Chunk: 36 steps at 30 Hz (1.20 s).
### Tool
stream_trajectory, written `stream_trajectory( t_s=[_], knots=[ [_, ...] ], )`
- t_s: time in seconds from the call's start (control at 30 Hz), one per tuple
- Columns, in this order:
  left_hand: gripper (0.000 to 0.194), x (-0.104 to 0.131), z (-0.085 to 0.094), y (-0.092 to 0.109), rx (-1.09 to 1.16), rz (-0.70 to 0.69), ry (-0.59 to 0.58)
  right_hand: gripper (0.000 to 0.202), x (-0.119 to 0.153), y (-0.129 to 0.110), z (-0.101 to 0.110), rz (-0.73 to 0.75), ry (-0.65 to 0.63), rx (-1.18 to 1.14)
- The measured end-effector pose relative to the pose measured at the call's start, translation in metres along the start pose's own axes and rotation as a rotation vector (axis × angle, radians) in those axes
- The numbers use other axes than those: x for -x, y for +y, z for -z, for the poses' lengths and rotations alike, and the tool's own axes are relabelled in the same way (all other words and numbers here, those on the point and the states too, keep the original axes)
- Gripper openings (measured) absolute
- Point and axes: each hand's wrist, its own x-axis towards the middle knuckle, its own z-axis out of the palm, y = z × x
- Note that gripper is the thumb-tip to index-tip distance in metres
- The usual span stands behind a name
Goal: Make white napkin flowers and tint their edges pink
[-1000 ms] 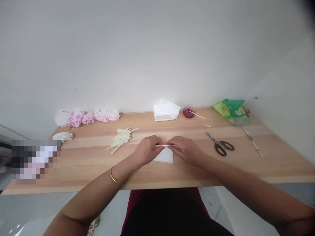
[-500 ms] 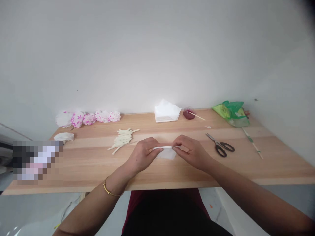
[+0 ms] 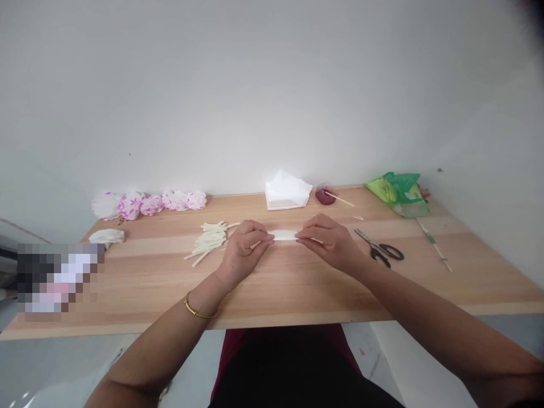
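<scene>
Between my two hands a narrow folded strip of white tissue paper [image 3: 284, 235] is stretched level above the table. My left hand [image 3: 247, 245] pinches its left end between thumb and fingers. Its right end is pinched the same way by my right hand [image 3: 329, 241]. Just left of my left hand lies a pile of short cream-coloured sticks or cords [image 3: 209, 241]. Black-handled scissors [image 3: 379, 248] rest to the right of my right hand, blades pointing away from me.
A stack of white tissues [image 3: 288, 192] is by the wall, beside a dark red pot [image 3: 325, 195] with a stick in it. Pink-and-white paper puffs [image 3: 130, 204] line the back left. A green plastic bag [image 3: 402, 192] and a thin stick [image 3: 436, 245] lie on the right.
Both hands have moved away from me, up in the view, with the tissue. The tissue that hung loose below the fold now shows as a flat narrow strip.
</scene>
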Motion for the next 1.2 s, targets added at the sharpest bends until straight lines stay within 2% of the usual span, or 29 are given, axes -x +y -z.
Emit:
stream_trajectory(
  t_s=[0.1,0.2,0.3,0.4,0.57,0.7,0.9,1.2],
  knots=[
    [0.012,0.017,-0.005,-0.008,-0.218,-0.135,-0.060,0.016,0.017,0.006,-0.013,0.132,-0.060,0.184],
    [0.019,0.043,-0.014,-0.009,-0.359,-0.135,-0.248,0.022,0.036,0.009,-0.030,0.158,-0.219,0.219],
    [0.021,0.061,-0.020,-0.005,-0.423,-0.038,-0.349,0.022,0.046,0.009,-0.039,0.074,-0.312,0.148],
    [0.020,0.066,-0.021,0.003,-0.407,0.114,-0.380,0.023,0.046,0.009,-0.038,-0.014,-0.371,0.065],
    [0.014,0.057,-0.018,0.013,-0.418,0.346,-0.390,0.020,0.038,0.006,-0.032,-0.127,-0.440,0.050],
    [0.013,0.043,-0.014,0.013,-0.402,0.463,-0.492,0.017,0.028,0.000,-0.029,-0.258,-0.497,0.110],
    [0.018,0.022,-0.010,0.009,-0.470,0.539,-0.685,0.025,0.019,0.001,-0.030,-0.359,-0.565,0.208],
    [0.014,0.011,-0.012,0.008,-0.471,0.575,-0.723,0.023,0.012,0.010,-0.032,-0.418,-0.623,0.202]
  ],
)
